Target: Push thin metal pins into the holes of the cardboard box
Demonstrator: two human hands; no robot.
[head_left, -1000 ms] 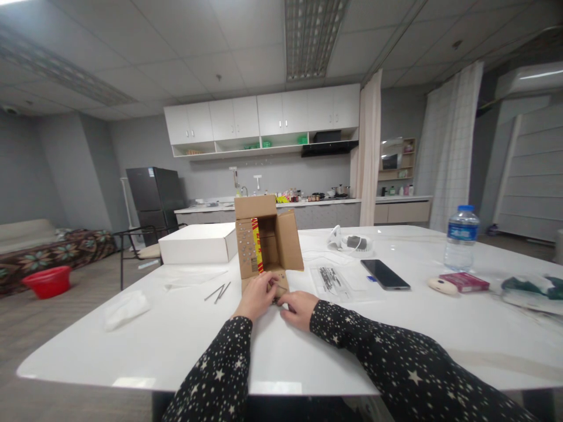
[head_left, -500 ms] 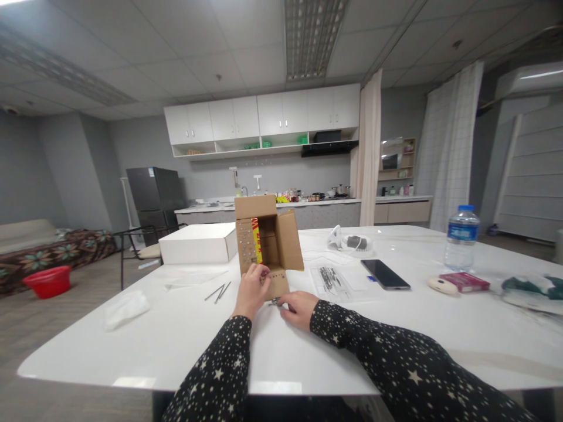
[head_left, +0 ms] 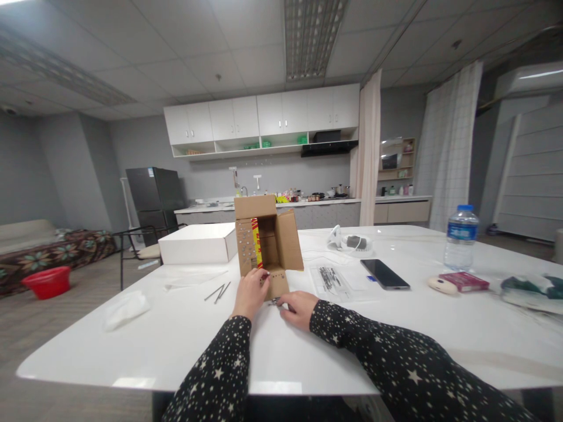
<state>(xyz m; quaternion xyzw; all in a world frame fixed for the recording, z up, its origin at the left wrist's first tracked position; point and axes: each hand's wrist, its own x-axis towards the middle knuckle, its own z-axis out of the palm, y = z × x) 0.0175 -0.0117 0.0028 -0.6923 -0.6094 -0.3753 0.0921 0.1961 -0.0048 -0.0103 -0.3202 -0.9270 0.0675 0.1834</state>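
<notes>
Since the frame a second ago, we note the left hand [head_left: 251,294] has risen off the table [head_left: 185,334] to the near lower flap of the cardboard box [head_left: 266,246]; against the frame half a second ago it sits slightly lower. The right hand [head_left: 299,308] has not shifted.

We find the cardboard box standing on its side at the table's centre, open mouth facing us, flaps spread, a red and yellow strip on its left inner wall. The left hand's fingers curl against the flap's left edge; we cannot tell whether they pinch anything. The right hand lies palm down on the table just right of the flap, fingertips at some small dark metal parts [head_left: 275,301]; whether it grips them we cannot tell.

We record a white box [head_left: 197,243] left of the cardboard box and thin metal rods [head_left: 219,291] on the near side of it. To the right lie a clear plastic bag [head_left: 329,280], a phone [head_left: 385,274] and, farther right, a water bottle [head_left: 460,237]. A crumpled plastic wrap [head_left: 125,308] lies near the left edge.
</notes>
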